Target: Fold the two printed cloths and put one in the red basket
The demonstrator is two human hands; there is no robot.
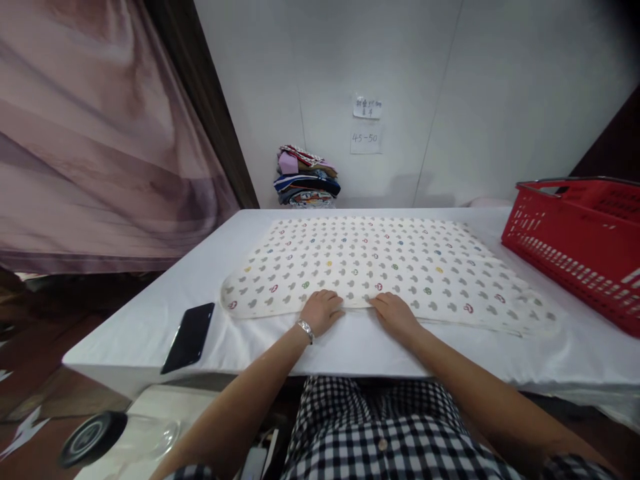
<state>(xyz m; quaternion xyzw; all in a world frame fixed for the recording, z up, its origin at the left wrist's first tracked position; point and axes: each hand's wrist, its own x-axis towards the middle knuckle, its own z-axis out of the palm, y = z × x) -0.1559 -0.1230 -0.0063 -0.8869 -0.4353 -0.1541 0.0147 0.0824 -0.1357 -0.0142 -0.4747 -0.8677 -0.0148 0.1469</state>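
Observation:
A cream cloth (360, 260) lies spread flat on the white-covered table, printed with rows of grey mushrooms and a few coloured ones. Its corners are rounded, and more than one layer shows along the near edge on the right. My left hand (321, 312), with a silvery bracelet at the wrist, is closed on the middle of that near edge. A short way to the right, my right hand (395, 317) holds the same edge between thumb and fingers. The undersides of both hands are hidden.
A black phone (189, 338) lies near the table's front left. On the right stands a red plastic basket (575, 247). Folded fabrics (307, 179) are stacked by the back wall, left of two paper notes (367, 139). Below the left edge is a clear jar with a black lid (94, 438).

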